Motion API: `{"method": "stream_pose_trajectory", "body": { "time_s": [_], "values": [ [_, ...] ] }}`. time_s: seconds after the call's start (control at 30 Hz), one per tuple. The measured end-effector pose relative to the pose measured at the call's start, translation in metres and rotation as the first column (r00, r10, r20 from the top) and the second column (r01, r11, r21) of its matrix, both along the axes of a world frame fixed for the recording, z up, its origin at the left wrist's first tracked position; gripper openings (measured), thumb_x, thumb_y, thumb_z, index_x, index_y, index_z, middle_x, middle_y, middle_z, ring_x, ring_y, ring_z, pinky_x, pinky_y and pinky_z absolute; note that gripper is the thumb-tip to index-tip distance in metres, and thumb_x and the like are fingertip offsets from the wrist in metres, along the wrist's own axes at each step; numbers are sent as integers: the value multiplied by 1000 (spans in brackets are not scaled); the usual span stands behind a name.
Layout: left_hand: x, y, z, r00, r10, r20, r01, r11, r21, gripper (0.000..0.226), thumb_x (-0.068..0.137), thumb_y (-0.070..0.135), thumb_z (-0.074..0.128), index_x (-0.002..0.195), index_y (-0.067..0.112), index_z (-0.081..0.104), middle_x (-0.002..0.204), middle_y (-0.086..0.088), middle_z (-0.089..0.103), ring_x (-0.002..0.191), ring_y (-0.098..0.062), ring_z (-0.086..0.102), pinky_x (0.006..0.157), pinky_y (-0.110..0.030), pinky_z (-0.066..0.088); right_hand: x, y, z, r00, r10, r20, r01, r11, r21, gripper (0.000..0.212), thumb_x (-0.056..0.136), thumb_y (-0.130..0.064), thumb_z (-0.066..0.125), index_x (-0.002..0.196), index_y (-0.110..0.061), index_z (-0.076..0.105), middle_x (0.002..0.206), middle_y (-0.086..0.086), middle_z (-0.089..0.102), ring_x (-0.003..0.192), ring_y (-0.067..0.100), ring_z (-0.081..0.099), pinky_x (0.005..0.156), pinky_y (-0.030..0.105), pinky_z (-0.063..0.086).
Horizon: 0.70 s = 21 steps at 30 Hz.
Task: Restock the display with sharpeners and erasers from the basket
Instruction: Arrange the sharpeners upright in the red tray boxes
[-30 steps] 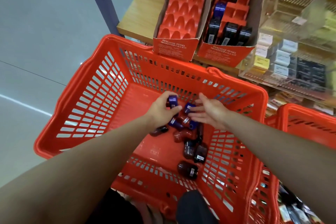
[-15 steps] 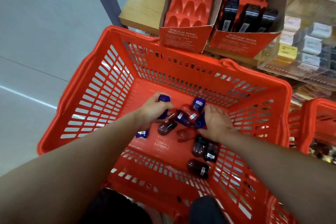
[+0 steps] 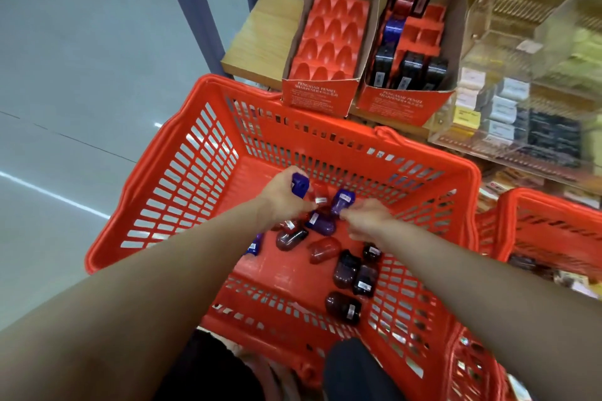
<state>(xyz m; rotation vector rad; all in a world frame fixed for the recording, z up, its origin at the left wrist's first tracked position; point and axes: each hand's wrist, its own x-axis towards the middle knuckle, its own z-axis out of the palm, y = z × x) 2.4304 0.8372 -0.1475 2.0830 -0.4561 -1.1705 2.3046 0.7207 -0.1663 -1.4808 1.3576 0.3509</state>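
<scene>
Sharpeners (red, purple, dark) strewn in orange basket.

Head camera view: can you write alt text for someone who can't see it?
Two bare hands reach into an orange basket of sharpeners; the left hand grips a blue sharpener, the right hand another. Behind stands an empty display tray.

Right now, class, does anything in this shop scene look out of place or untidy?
Yes. The sharpeners lie jumbled at all angles on the floor of the basket, while the left display box on the shelf has every slot bare. The right display box is only partly filled. Nothing looks damaged.
</scene>
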Motion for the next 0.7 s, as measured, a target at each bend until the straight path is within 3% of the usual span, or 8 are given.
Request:
{"method": "stream_pose_trajectory", "body": {
  "time_s": [0.1,0.17,0.23,0.33,0.47,0.57,0.63,0.7],
  "values": [
    [17,15,-18,980,194,34,-197,970,145,37,84,-5,67,112,14,54,80,-6,55,75,-26,57,71,-39,53,-3,6,-12,999,32,-30,-33,998,-50,15,87,-17,64,73,-17,58,77,5,63,85,29,67,89,48,56],
    [30,26,-26,961,264,79,-274,941,197,35,86,-5,60,116,12,53,80,-6,53,80,-29,57,79,-44,56,-5,10,-20,992,118,-35,-121,990,-79,7,85,-20,66,91,-19,63,96,5,66,99,29,67,93,43,54],
    [41,35,-33,942,321,96,-335,917,216,29,88,-2,58,112,11,50,84,-7,51,85,-29,57,84,-49,58,-3,9,-26,981,183,-61,-189,974,-122,27,84,-23,66,111,-21,63,111,3,66,106,25,64,95,33,50],
    [53,42,-41,932,337,131,-359,905,229,28,90,4,60,114,11,47,99,-12,57,99,-33,62,89,-49,56,-1,2,-33,982,176,-66,-185,968,-170,29,87,-20,63,116,-19,64,111,3,67,109,21,62,92,25,44],
    [65,33,-41,941,1,339,-111,945,307,44,91,14,67,131,6,50,120,-14,62,114,-33,58,93,-35,45,-5,-4,-38,982,179,-56,-188,956,-227,18,89,-15,63,107,-18,63,97,-2,62,102,17,61,83,18,39],
    [73,13,-44,852,-267,450,111,933,342,42,88,19,72,124,5,57,123,-15,59,117,-32,57,91,-34,43,-13,-10,-41,963,262,-57,-268,934,-237,14,88,-12,64,99,-20,63,94,-3,63,95,13,60,81,18,39],
    [74,1,-56,778,-425,462,251,885,392,50,88,15,71,135,10,54,140,-13,50,128,-31,50,102,-35,42,-18,-13,-44,942,328,-72,-335,904,-264,17,85,-10,65,90,-26,62,94,-4,66,94,13,62,82,19,43],
    [70,-5,-70,728,-512,457,313,840,443,53,89,8,66,138,18,50,146,-6,45,130,-29,49,103,-40,45,-21,-14,-47,922,377,-84,-385,878,-285,24,82,-9,66,84,-31,60,94,-4,68,93,13,65,82,20,46]
  ]
}}
